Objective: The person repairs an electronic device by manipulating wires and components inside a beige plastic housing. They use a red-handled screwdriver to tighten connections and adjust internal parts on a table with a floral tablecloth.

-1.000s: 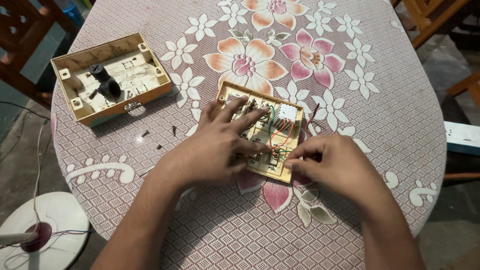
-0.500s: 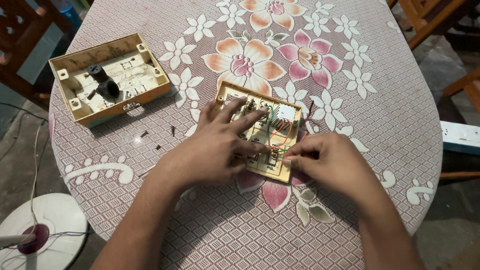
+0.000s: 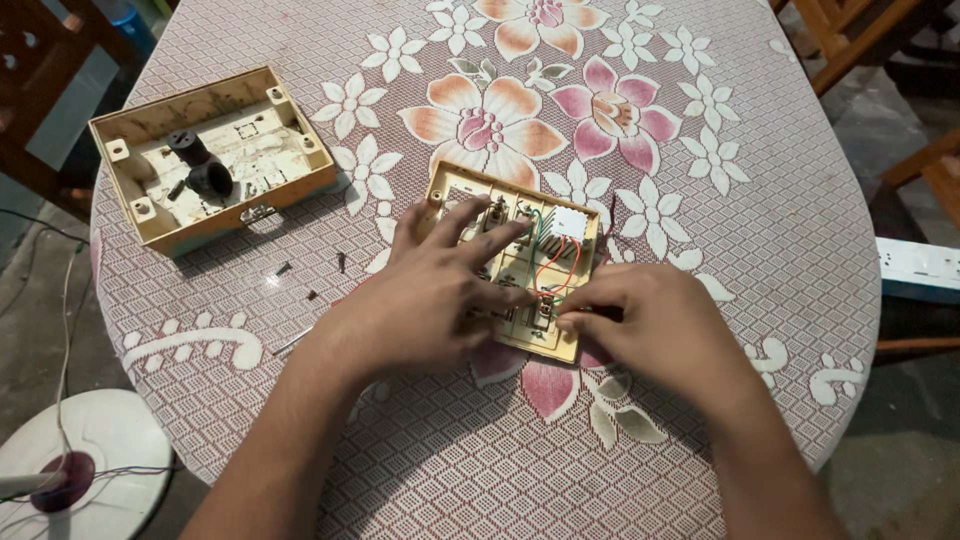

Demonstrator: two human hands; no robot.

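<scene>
Left hand (image 3: 420,300) lies spread flat on the switch plate (image 3: 515,255) mid-table; right hand (image 3: 655,325) pinches at its near right edge. Open box (image 3: 205,155) far left, screws (image 3: 310,270) between; tablecloth (image 3: 760,200) bare to the right.

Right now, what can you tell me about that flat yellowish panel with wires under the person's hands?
The switch panel is a beige plastic plate lying flat, back side up, on the flowered tablecloth. Red and green wires cross its small square units. The left hand presses on it with spread fingers; the right hand pinches something at its lower right edge.
</scene>
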